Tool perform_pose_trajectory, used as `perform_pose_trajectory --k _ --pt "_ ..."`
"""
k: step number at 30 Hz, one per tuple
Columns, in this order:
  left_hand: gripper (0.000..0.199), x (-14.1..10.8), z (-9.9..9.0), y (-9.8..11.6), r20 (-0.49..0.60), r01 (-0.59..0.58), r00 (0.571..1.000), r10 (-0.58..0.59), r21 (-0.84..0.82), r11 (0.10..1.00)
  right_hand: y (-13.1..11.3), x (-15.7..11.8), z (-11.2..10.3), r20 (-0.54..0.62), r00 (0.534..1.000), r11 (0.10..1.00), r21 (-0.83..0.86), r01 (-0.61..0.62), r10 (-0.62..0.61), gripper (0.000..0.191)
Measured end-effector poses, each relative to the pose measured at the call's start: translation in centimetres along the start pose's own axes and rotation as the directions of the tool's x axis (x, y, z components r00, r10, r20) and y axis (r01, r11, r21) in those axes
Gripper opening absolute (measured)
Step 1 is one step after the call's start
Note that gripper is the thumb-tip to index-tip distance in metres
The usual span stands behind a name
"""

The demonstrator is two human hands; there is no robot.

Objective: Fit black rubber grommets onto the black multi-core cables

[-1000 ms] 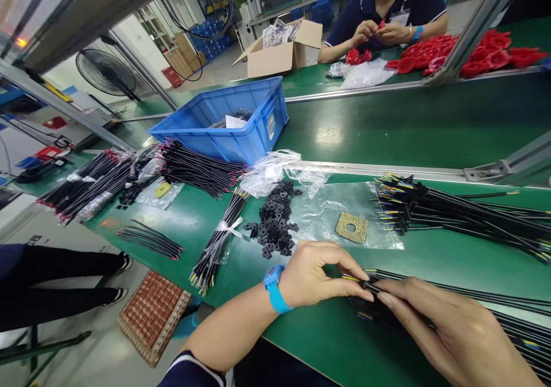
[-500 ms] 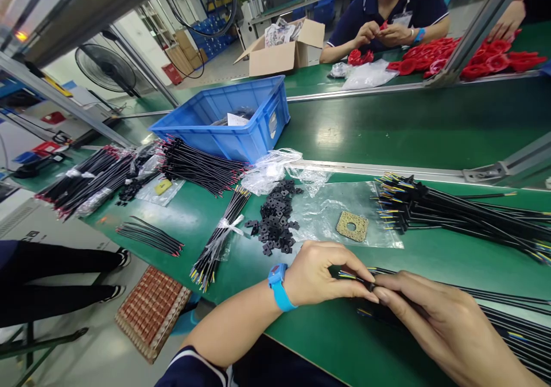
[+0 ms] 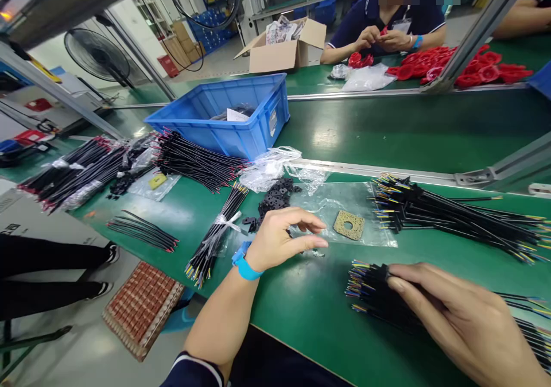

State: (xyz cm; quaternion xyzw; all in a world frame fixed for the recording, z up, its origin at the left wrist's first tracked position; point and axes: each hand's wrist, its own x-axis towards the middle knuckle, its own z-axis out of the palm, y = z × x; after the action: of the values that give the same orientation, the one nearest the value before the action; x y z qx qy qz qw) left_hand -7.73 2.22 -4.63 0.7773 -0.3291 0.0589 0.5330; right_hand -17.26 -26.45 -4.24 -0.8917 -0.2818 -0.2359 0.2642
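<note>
My left hand (image 3: 284,237) reaches over the bench with thumb and fingers apart, nothing seen between them. Just behind it lies a heap of small black plastic pieces (image 3: 275,196), partly covered by the hand. My right hand (image 3: 465,312) is closed, thumb and forefinger pinching a black cable near its end, where a small black piece shows at the fingertips. Under that hand is a pile of black cables (image 3: 370,295) with blue, yellow and brown wire ends. The palm hides much of this pile, and the held cable blends into it.
A square sponge (image 3: 348,225) with a hole lies on a plastic bag (image 3: 318,203). More black cables (image 3: 447,215) lie at right; a tied cable bundle (image 3: 217,232) is at left. A blue bin (image 3: 224,134) stands behind. Across the bench, a person handles red parts (image 3: 430,60).
My left hand has let go of the cable end and moved left toward the black pieces, its fingers opening. My right hand has stayed near the cable pile, still pinching.
</note>
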Motion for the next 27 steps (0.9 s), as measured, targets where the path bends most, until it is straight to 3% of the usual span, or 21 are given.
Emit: perform_pose_trajectory --k 3,6,9,14,17,20,23,25,27 --pt "0.032 -0.2 -0.4 -0.6 0.084 -0.004 0.996 -0.018 0.25 0.968 2.2 -0.3 -1.0 -0.072 0.993 0.949 -0.308 0.066 -0.093 0.014" --pt "0.032 -0.3 -0.8 -1.6 0.16 0.047 0.974 -0.158 0.54 0.84 5.3 -0.3 -2.2 -0.148 0.988 0.865 -0.501 -0.043 -0.036 0.013" --pt "0.036 -0.2 -1.1 -1.9 0.227 0.069 0.934 -0.276 0.642 0.763 8.1 0.2 -2.7 -0.215 0.976 0.86 -0.492 -0.134 0.029 0.023" --pt "0.033 0.1 -1.6 -1.3 0.246 0.104 0.913 -0.327 0.632 0.768 11.8 2.1 -1.9 -0.184 0.966 0.866 -0.435 -0.247 0.182 0.035" --pt "0.029 0.1 -2.1 -1.0 0.246 0.132 0.898 -0.366 0.641 0.756 13.4 2.8 -1.5 -0.135 0.975 0.878 -0.426 -0.217 0.175 0.05" --pt "0.027 0.1 -2.4 -0.9 0.268 0.149 0.87 -0.414 0.657 0.739 12.6 2.7 -1.9 -0.079 0.979 0.877 -0.435 -0.203 0.188 0.06" --pt "0.032 0.1 -2.1 -0.7 0.328 0.126 0.838 -0.436 0.661 0.74 9.7 1.5 -2.8 -0.096 0.98 0.863 -0.465 -0.198 0.174 0.047" --pt "0.038 0.2 -1.4 -0.4 0.373 0.097 0.812 -0.448 0.671 0.735 7.9 0.4 -2.9 0.032 0.998 0.931 -0.363 -0.038 0.053 0.035" --pt "0.041 0.2 -0.4 -0.1 0.394 0.073 0.787 -0.475 0.705 0.706 6.9 -0.7 -2.4 0.183 0.982 0.973 -0.212 0.094 -0.055 0.033"
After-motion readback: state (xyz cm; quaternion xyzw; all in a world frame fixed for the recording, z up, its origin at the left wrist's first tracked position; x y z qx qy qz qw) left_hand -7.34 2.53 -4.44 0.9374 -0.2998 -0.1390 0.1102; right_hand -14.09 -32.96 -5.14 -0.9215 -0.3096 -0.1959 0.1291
